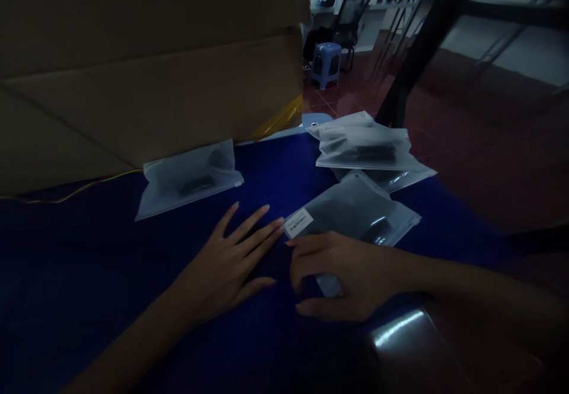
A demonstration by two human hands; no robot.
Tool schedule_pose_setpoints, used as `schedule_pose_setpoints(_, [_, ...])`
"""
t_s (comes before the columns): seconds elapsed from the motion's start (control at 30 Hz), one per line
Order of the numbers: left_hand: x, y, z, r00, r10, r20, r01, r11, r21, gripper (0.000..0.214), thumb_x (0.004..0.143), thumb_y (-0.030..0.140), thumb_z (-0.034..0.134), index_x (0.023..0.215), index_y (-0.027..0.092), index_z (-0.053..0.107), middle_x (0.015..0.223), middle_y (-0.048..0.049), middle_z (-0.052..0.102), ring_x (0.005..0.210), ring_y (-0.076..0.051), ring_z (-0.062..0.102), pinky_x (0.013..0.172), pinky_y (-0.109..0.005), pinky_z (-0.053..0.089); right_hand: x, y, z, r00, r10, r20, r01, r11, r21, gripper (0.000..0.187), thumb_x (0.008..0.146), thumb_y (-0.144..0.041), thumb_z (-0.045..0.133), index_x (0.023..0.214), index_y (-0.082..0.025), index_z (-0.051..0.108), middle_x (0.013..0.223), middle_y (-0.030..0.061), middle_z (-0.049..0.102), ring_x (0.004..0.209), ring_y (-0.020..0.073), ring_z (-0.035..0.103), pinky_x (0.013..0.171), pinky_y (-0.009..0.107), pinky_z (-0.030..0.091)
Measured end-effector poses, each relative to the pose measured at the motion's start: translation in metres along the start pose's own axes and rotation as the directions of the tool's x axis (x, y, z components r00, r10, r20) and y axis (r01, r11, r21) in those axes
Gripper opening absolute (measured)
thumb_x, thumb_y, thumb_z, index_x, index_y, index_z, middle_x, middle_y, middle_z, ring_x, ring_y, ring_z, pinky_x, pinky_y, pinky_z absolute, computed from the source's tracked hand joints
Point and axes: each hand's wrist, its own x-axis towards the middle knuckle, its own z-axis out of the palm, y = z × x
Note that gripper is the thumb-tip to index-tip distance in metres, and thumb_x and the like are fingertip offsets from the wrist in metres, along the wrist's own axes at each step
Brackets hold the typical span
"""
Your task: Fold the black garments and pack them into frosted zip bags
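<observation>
At left, a creased, matte-brown cardboard box (pixel 146 95) stands at the back of the blue desk (pixel 84 275); a frosted zip pouch (pixel 191 172) lies just before it, at eleven o'clock from the left hand (pixel 229 269). That hand's fingers are straight, spread and empty, their tips reaching the corner of a smooth white barcode label (pixel 299 223). The labelled pouch (pixel 344 201), thin, milky and glossy, lies at twelve o'clock from the right hand (pixel 340 275), whose fingers half-curl, thumb apart, without visible grip. The step seems to be smoothing the label; the next move calls for light, even pressure. At one o'clock, rumpled pouches (pixel 367 142) overlap.
</observation>
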Motion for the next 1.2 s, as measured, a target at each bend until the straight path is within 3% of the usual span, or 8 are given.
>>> schedule_pose_setpoints(0.17, [-0.001, 0.001, -0.001, 0.999, -0.048, 0.002, 0.048, 0.999, 0.002, 0.080, 0.106, 0.062, 0.043, 0.167, 0.020, 0.014, 0.165, -0.0072, 0.039, 0.159, -0.032, 0.022, 0.130, -0.058, -0.005, -0.002, 0.001, 0.002, 0.997, -0.029, 0.070, 0.039, 0.988, -0.152, 0.022, 0.093, -0.035, 0.069, 0.104, -0.017, 0.071, 0.094, 0.0030, 0.074, 0.092, 0.0172, 0.068, 0.103, 0.040, 0.048])
schedule_pose_setpoints(0.3, [-0.002, -0.004, 0.001, 0.997, -0.062, 0.046, 0.065, 0.995, -0.077, 0.086, 0.103, 0.066, 0.044, 0.167, 0.021, 0.008, 0.170, -0.0092, 0.028, 0.160, -0.035, 0.017, 0.130, -0.060, 0.002, 0.000, 0.002, 0.004, 0.987, -0.085, 0.136, 0.108, 0.980, -0.167, 0.026, 0.091, -0.035, 0.071, 0.109, -0.015, 0.071, 0.100, 0.0039, 0.075, 0.097, 0.0176, 0.068, 0.107, 0.040, 0.046])
schedule_pose_setpoints(0.5, [-0.002, -0.006, 0.004, 0.987, -0.135, 0.093, 0.149, 0.974, -0.168, 0.072, 0.102, 0.069, 0.043, 0.164, 0.039, 0.021, 0.175, -0.0048, 0.011, 0.159, -0.045, 0.013, 0.120, -0.076, 0.018, 0.002, 0.001, 0.008, 0.979, -0.125, 0.159, 0.150, 0.976, -0.159, 0.028, 0.090, -0.033, 0.071, 0.109, -0.014, 0.071, 0.101, 0.0048, 0.075, 0.098, 0.0181, 0.068, 0.107, 0.040, 0.047])
schedule_pose_setpoints(0.73, [-0.006, -0.013, -0.001, 0.989, -0.121, 0.082, 0.129, 0.987, -0.097, 0.070, 0.103, 0.067, 0.043, 0.164, 0.037, 0.025, 0.174, -0.0060, 0.016, 0.157, -0.038, 0.027, 0.122, -0.064, 0.031, -0.001, 0.002, 0.009, 0.974, -0.163, 0.155, 0.204, 0.929, -0.307, 0.022, 0.094, -0.033, 0.065, 0.107, -0.016, 0.071, 0.102, 0.0048, 0.074, 0.096, 0.0166, 0.067, 0.099, 0.037, 0.051])
schedule_pose_setpoints(0.93, [-0.017, -0.025, -0.004, 0.983, -0.178, 0.040, 0.177, 0.984, 0.016, 0.063, 0.107, 0.060, 0.039, 0.163, 0.035, 0.030, 0.174, -0.0061, 0.017, 0.158, -0.039, 0.024, 0.124, -0.065, 0.024, 0.002, 0.015, 0.016, 0.907, -0.401, 0.129, 0.394, 0.702, -0.593, 0.020, 0.096, -0.021, 0.057, 0.105, -0.011, 0.073, 0.115, 0.0106, 0.074, 0.110, 0.0193, 0.066, 0.112, 0.038, 0.047])
schedule_pose_setpoints(1.03, [-0.014, -0.019, -0.002, 0.986, -0.167, 0.031, 0.167, 0.986, -0.006, 0.068, 0.107, 0.056, 0.042, 0.166, 0.029, 0.022, 0.173, -0.0095, 0.017, 0.158, -0.038, 0.023, 0.126, -0.063, 0.021, 0.004, 0.017, 0.016, 0.895, -0.428, 0.129, 0.394, 0.620, -0.678, 0.023, 0.096, -0.019, 0.056, 0.111, -0.011, 0.073, 0.124, 0.0126, 0.072, 0.119, 0.0220, 0.064, 0.117, 0.042, 0.043])
schedule_pose_setpoints(1.2, [-0.003, -0.005, -0.002, 0.997, -0.004, 0.075, 0.018, 0.983, -0.183, 0.079, 0.106, 0.061, 0.041, 0.167, 0.026, 0.005, 0.171, -0.0059, 0.028, 0.160, -0.030, 0.021, 0.131, -0.054, 0.012, 0.004, 0.018, 0.018, 0.899, -0.407, 0.163, 0.403, 0.621, -0.672, 0.023, 0.096, -0.019, 0.054, 0.108, -0.012, 0.072, 0.116, 0.0107, 0.073, 0.110, 0.0200, 0.065, 0.105, 0.039, 0.051])
